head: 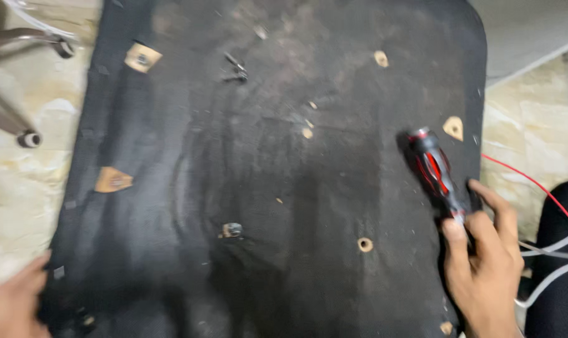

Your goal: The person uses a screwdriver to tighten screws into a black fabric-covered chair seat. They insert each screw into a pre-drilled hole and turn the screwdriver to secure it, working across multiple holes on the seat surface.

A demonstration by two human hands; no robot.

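Your right hand is lowest in frame, fingers pinched round the shaft end of one red-and-black screwdriver. Its handle points up and slightly left from your fingers, long axis roughly along the right edge of the black upholstered seat panel, lying on the fabric near that edge. Your left hand sits at the panel's bottom-left corner, touching the edge; I can't tell whether it grips. So the right hand is on the tool, the left well apart. Count: one screwdriver, one panel, two tan patches with bolts on the left side, one red wire on the tile floor.
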